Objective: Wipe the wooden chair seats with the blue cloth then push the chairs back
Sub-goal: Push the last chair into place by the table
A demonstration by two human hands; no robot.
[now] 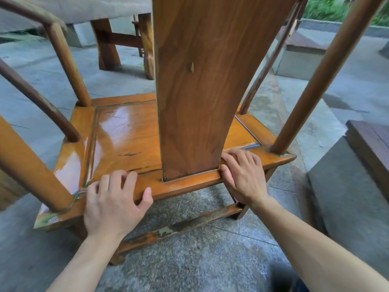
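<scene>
A wooden armchair stands before me, seen from behind. Its orange seat (pixel 126 135) shines wet, and the broad back splat (pixel 202 81) rises from the rear rail. My left hand (pixel 111 203) grips the seat's rear rail left of the splat, fingers curled over the top and thumb against the rail's edge. My right hand (pixel 242 175) grips the same rail right of the splat, fingers over the top. No blue cloth is in view.
A heavy wooden table (pixel 117 39) stands beyond the chair on the stone floor. Stone steps and a dark wooden bench (pixel 370 148) lie at the right. The curved arm rails (pixel 42 102) and round posts (pixel 328 68) flank the seat.
</scene>
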